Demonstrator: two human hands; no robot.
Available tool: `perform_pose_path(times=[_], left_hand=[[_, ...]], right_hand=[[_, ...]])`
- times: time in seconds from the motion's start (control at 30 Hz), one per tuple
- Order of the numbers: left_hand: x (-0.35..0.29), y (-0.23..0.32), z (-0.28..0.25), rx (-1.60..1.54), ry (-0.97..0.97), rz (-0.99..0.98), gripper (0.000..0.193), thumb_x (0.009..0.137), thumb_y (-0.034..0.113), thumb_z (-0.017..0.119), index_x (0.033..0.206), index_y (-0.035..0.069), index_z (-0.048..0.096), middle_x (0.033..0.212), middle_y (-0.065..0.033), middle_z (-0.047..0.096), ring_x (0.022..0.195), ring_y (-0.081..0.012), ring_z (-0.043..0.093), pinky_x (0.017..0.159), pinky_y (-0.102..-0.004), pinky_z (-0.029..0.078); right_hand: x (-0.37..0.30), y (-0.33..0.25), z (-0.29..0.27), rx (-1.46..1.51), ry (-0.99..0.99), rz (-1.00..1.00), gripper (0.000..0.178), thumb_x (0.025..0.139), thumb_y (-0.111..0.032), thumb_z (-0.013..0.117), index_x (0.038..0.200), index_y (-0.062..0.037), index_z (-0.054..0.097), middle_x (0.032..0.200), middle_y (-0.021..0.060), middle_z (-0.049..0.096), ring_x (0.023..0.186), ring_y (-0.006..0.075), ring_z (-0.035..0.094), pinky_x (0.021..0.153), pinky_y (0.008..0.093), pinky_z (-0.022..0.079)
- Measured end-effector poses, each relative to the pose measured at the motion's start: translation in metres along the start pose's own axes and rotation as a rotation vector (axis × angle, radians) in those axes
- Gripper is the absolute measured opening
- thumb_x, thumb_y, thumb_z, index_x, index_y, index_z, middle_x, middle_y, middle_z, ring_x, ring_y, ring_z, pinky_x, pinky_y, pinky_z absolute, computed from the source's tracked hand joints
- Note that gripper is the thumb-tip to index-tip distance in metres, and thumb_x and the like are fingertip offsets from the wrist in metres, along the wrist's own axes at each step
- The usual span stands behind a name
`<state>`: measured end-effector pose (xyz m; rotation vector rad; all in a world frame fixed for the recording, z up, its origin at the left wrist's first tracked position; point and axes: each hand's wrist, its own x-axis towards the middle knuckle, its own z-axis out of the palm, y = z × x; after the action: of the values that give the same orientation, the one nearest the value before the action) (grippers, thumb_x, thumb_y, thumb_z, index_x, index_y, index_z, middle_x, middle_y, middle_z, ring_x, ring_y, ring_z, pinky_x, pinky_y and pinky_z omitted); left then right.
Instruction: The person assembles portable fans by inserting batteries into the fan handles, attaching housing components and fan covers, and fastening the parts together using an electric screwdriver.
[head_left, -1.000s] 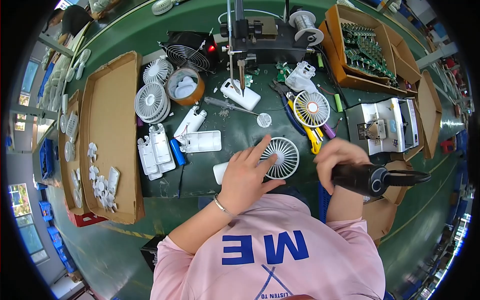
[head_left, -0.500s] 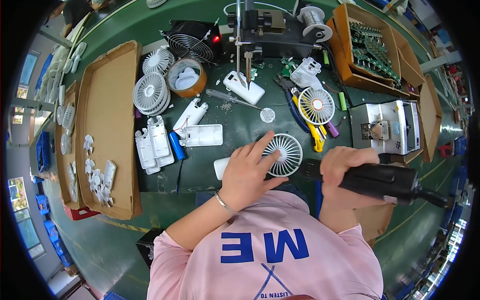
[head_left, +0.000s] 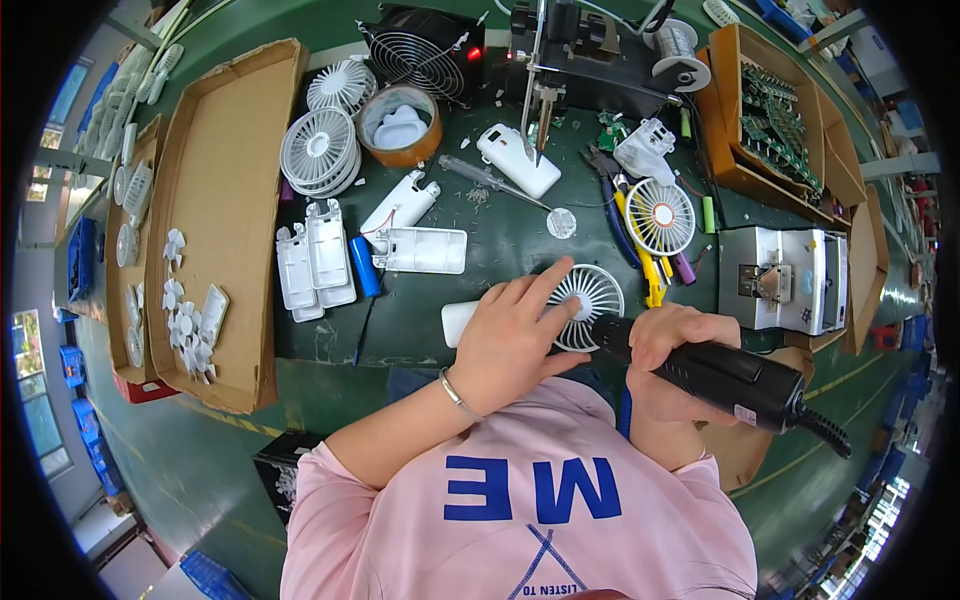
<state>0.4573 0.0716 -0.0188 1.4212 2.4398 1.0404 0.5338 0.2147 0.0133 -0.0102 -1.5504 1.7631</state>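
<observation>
On the front part of the green bench lies a white handheld fan (head_left: pixel 598 288), its round grille facing up and its handle partly hidden. My left hand (head_left: pixel 510 335) lies over the handle, with index finger and thumb spread along the grille's rim, holding it down. Wrapped around a black corded electric screwdriver (head_left: pixel 735 376) is my right hand (head_left: pixel 675 350). The tool's nose is over the right side of the grille; its tip is too small to make out. Beyond the fan are a small round disc (head_left: pixel 561 223) and a second fan grille (head_left: pixel 660 217).
Yellow-and-blue pliers (head_left: pixel 652 275), a screwdriver (head_left: pixel 490 178) and white casings (head_left: pixel 425 250) surround the hands. Behind stand a soldering stand (head_left: pixel 590 60) and a black blower (head_left: pixel 420 55). Cardboard trays (head_left: pixel 225 130) flank the left; a box of circuit boards (head_left: pixel 715 110) sits at far right.
My right hand has brought the electric screwdriver left, so its nose now overlaps the fan grille. My left hand stays on the fan. The whole view has shifted slightly.
</observation>
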Motion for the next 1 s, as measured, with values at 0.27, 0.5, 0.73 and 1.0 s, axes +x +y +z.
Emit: perform_pose_path(times=[0.27,0.5,0.73,1.0], left_hand=[[-0.001,-0.001,0.004,0.013,0.057,0.004,0.055,0.058,0.030,0.081,0.106,0.012,0.060,0.133,-0.0103,0.045,0.098,-0.0278,0.054,0.081,-0.0382,0.044],[-0.003,0.000,0.000,0.010,0.014,0.002,0.051,0.064,0.029,0.077,0.106,0.006,0.059,0.134,-0.0138,0.043,0.106,-0.0277,0.050,0.088,-0.0375,0.041],[-0.002,0.001,0.003,-0.033,0.109,-0.012,0.051,0.060,0.029,0.080,0.104,0.011,0.060,0.132,-0.0106,0.046,0.104,-0.0290,0.053,0.085,-0.0383,0.043],[-0.008,-0.004,0.009,-0.194,0.256,-0.010,0.013,0.066,0.013,0.074,0.070,0.008,0.063,0.112,-0.0061,0.061,0.103,-0.0271,0.056,0.083,-0.0382,0.044]], right_hand=[[-0.008,0.002,-0.001,-0.021,-0.077,-0.076,0.070,0.076,-0.075,0.048,0.088,-0.0066,0.044,0.058,0.0071,0.052,0.048,0.0185,0.048,0.046,0.0294,0.039],[0.002,0.004,-0.001,0.043,-0.092,-0.007,0.072,0.073,-0.077,0.049,0.084,-0.0056,0.043,0.057,0.0072,0.050,0.047,0.0180,0.047,0.045,0.0287,0.039],[0.008,-0.007,0.000,0.111,0.044,0.042,0.073,0.072,-0.079,0.048,0.085,-0.0073,0.045,0.055,0.0043,0.048,0.046,0.0151,0.044,0.042,0.0260,0.035],[0.031,-0.016,0.006,0.143,0.039,-0.041,0.073,0.072,-0.077,0.051,0.097,-0.0076,0.051,0.058,0.0015,0.049,0.047,0.0132,0.043,0.046,0.0262,0.035]])
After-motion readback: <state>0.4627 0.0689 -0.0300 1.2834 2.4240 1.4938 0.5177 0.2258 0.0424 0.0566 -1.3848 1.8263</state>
